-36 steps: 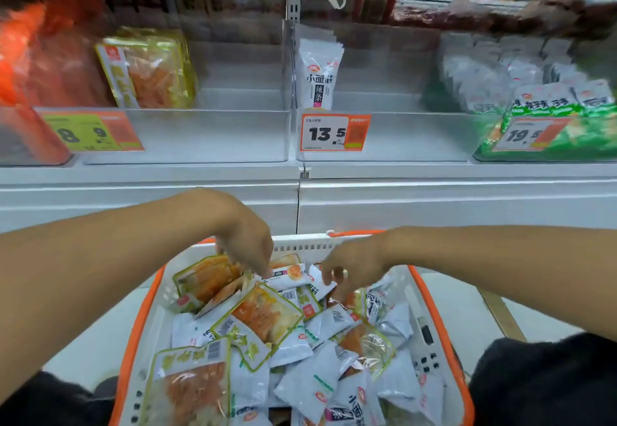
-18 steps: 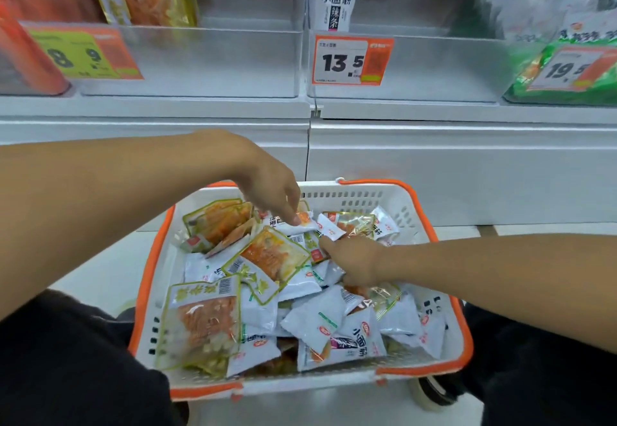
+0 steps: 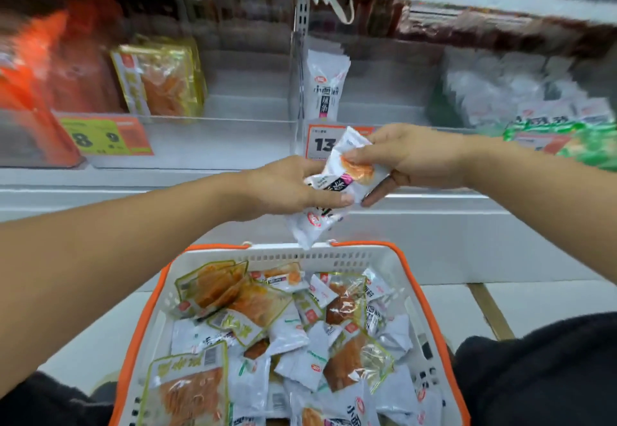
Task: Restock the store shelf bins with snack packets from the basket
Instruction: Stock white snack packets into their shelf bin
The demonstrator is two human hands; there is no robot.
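Both hands are up above the basket (image 3: 337,253), in front of the shelf bins (image 3: 217,138). The left hand (image 3: 283,191) holds a small white snack packet (image 3: 315,220) that hangs down from its fingers. The right hand (image 3: 410,158) pinches another white packet (image 3: 350,165) right beside it. The two packets touch. The basket, white with an orange rim, is full of more snack packets (image 3: 287,342). One tall white packet (image 3: 324,88) stands in the bin behind the hands.
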